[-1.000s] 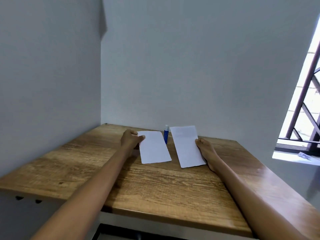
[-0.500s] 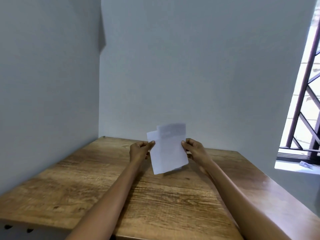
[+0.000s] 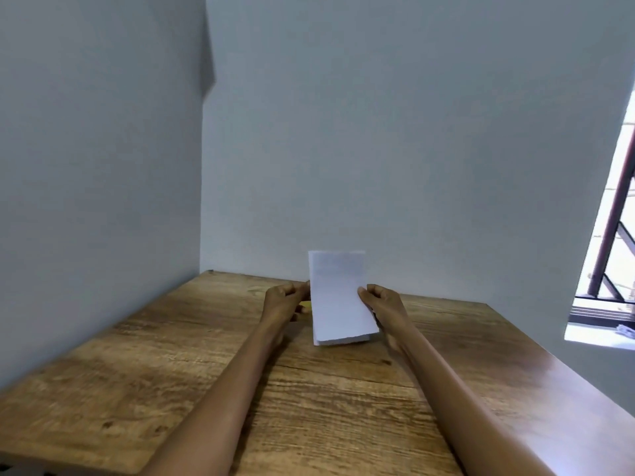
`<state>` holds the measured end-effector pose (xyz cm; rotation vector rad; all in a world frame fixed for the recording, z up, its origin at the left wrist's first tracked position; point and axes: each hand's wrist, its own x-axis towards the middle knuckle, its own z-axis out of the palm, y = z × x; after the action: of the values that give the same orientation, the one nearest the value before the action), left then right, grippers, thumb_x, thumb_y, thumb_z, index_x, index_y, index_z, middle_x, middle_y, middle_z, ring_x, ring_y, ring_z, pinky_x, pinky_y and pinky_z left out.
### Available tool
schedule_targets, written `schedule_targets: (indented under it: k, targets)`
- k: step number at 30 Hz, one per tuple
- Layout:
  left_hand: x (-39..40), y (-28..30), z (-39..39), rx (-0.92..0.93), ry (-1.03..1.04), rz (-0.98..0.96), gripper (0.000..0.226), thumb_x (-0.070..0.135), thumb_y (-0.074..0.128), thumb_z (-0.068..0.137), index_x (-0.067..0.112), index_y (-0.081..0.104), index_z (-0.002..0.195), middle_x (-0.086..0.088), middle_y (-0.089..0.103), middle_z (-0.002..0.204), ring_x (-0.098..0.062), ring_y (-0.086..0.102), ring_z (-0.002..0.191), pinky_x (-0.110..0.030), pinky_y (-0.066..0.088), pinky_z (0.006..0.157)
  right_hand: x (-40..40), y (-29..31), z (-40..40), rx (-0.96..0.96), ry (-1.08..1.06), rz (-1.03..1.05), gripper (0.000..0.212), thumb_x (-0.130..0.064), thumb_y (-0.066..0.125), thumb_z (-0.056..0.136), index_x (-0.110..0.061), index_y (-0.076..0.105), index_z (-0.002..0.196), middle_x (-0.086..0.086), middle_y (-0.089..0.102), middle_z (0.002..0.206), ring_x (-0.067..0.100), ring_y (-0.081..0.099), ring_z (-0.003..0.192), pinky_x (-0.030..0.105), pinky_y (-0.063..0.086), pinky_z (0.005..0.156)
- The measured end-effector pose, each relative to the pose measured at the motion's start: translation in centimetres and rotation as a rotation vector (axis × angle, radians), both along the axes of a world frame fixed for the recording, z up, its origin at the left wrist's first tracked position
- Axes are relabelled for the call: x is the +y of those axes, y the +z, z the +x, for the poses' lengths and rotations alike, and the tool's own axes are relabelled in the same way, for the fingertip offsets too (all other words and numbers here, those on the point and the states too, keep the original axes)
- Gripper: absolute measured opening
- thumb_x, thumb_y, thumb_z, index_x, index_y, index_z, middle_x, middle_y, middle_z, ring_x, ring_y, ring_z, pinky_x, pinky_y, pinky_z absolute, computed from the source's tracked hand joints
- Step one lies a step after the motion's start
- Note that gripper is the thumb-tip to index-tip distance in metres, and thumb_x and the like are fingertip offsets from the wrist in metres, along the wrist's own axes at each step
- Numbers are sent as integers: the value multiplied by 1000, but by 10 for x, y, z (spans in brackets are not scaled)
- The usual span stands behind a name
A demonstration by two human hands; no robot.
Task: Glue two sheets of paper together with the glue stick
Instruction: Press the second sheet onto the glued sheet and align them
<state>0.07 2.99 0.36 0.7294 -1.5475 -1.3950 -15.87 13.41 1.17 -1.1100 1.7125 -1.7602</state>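
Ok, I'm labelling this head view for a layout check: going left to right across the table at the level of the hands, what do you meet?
Left hand → stacked paper sheets, held up off the wooden table → right hand → window grille.

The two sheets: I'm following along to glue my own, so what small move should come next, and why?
Probably lower the sheets flat onto the table and press them down. The left hand and right hand pinch the stack's side edges, holding it tilted above the wood. The lower edges look nearly lined up, so pressing would likely be what sets the bond. The glue stick is not in view.
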Motion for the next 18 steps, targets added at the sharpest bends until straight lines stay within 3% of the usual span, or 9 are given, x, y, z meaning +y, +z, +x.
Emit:
schedule_targets:
  k: [6, 10, 13, 18]
  targets:
    - [0, 3, 4, 25, -64, 20, 11, 12, 65, 84, 16, 73, 76, 5, 75, 68, -7, 62, 49, -19, 51, 46, 0, -1, -1, 63, -45, 19, 17, -21, 54, 95, -9, 65, 91, 13, 70, 96, 24, 66, 81, 34, 53, 69]
    - [-1, 3, 5, 31, -52, -17, 10, 14, 68, 83, 14, 72, 74, 2, 74, 66, -9, 64, 50, -21, 53, 49, -1, -1, 0, 107, -55, 16, 18, -23, 52, 96, -11, 63, 88, 4, 68, 87, 17, 64, 74, 26, 51, 62]
    - [-3, 1, 4, 73, -2, -17, 10, 11, 65, 84, 9, 71, 76, 1, 73, 65, -8, 65, 49, -19, 52, 47, -1, 0, -5, 68, -83, -27, 22, -22, 51, 96, -10, 57, 79, 2, 62, 77, 14, 57, 67, 24, 44, 60]
    - [-6, -4, 4, 101, -21, 4, 10, 11, 65, 86, 9, 71, 79, -1, 74, 68, -10, 66, 50, -21, 54, 49, 0, 0, -9, 14, -124, -29, 23, -22, 50, 96, -11, 58, 78, 6, 65, 82, 20, 59, 73, 29, 44, 62]
